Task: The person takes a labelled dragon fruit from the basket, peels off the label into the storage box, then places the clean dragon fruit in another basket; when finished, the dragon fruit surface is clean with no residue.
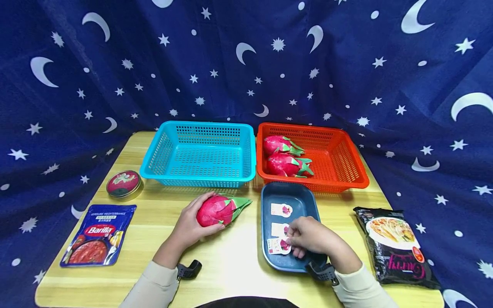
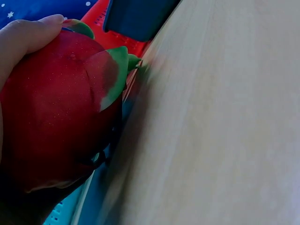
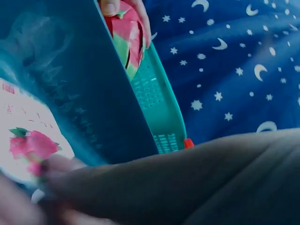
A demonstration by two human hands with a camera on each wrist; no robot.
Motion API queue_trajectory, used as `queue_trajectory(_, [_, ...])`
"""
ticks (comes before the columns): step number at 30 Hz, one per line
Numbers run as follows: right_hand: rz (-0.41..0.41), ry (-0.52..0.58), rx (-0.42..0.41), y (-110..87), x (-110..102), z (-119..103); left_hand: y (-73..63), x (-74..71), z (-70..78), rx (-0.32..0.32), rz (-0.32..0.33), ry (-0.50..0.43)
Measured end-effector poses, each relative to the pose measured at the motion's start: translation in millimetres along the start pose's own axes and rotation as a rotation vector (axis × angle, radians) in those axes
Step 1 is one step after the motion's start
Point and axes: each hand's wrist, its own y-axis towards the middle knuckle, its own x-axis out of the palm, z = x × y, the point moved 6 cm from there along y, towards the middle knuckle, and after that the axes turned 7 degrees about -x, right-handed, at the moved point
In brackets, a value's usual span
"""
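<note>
My left hand [image 1: 191,222] grips a pink dragon fruit [image 1: 215,210] with green leaf tips, which point right, at the middle of the table. Its red skin [image 2: 56,112] fills much of the left wrist view, with the thumb along its top. Inside a dark blue tray [image 1: 286,190], my right hand [image 1: 313,235] pinches the edge of a white card [image 1: 276,246] printed with a dragon fruit. Two similar cards lie farther back, an upper one [image 1: 280,209] and a middle one [image 1: 278,229]. The right wrist view shows the pinched card [image 3: 21,117] beside blurred fingers.
Behind the tray, a red basket [image 1: 327,164] holds two dragon fruits [image 1: 281,164]. To its left stands a turquoise basket [image 1: 208,160]. A round tin [image 1: 124,185] and a blue Barilla pouch [image 1: 98,235] lie at left; a black noodle packet [image 1: 396,248] lies at right.
</note>
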Motion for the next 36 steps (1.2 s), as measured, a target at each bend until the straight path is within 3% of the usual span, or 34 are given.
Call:
queue_trajectory(3, [0.048, -0.159, 0.049, -2.1, -1.8, -1.5, -0.2, -0.2, -0.4, -0.004, 0.005, -0.003])
queue_trajectory(6, [0.089, -0.248, 0.093, -4.6, -7.3, -4.2, -0.2, -0.4, -0.7, -0.007, 0.012, -0.001])
queue_trajectory(8, [0.123, -0.262, 0.097, -6.2, -13.9, -6.3, -0.3, -0.4, -1.0, -0.01, 0.013, 0.0])
queue_trajectory(11, [0.221, -0.188, 0.081, -9.1, -30.6, -7.3, -0.4, -0.5, -1.5, -0.01, 0.014, -0.001])
queue_trajectory(16, [0.452, 0.108, -0.011, -17.0, -70.7, 6.7, -0.8, -1.0, -1.8, -0.008, 0.017, -0.003])
queue_trajectory(20, [0.62, 0.411, -0.11, -22.4, -93.5, 28.3, -1.1, -0.5, -2.4, -0.016, 0.015, 0.0])
queue_trajectory(23, [0.703, 0.615, -0.099, -22.5, -99.5, 47.4, -1.2, 0.6, -2.4, -0.024, 0.009, -0.004])
queue_trajectory(27, [0.733, 0.796, -0.06, -17.5, -98.6, 70.1, -1.7, 1.8, -1.8, -0.03, 0.005, -0.015])
queue_trajectory(30, [0.739, 0.978, -0.136, -11.9, -98.4, 81.7, -1.9, 1.7, -1.8, -0.037, 0.004, -0.025])
queue_trajectory(33, [0.715, 1.243, -0.237, -6.7, -97.7, 89.6, -1.9, 1.1, -3.1, -0.043, -0.004, -0.04])
queue_trajectory(36, [0.698, 1.482, -0.274, -2.7, -96.1, 95.5, -1.5, -0.6, -4.1, -0.046, -0.024, -0.055])
